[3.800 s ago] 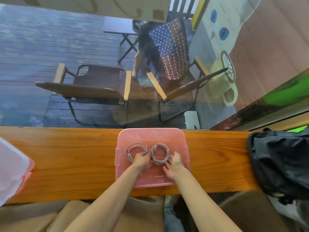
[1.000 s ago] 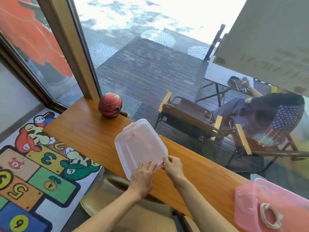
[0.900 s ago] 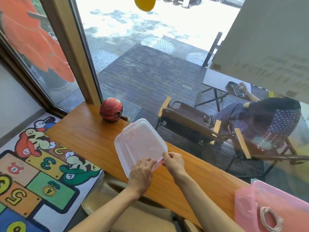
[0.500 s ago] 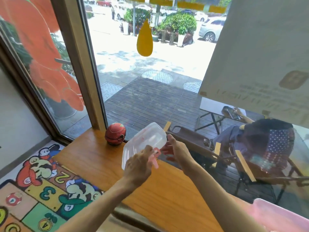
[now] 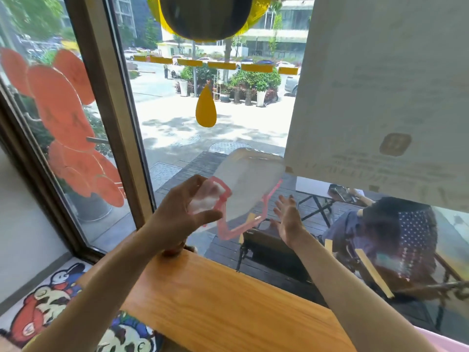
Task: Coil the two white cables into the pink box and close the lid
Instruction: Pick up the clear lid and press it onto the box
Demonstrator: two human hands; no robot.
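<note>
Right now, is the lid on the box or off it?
Off. The left hand holds the lid tilted in the air; the right hand is open beside it.

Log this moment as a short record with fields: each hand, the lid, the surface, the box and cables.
left hand: gripping one corner of the lid, raised above the counter
right hand: open, fingers spread, beside the lid, not touching it
lid: translucent with pink clips, tilted in the air before the window
counter: wooden, bare where visible
pink box: only a pink sliver at the lower right edge
cables: not visible
lid on box: not yet
</note>
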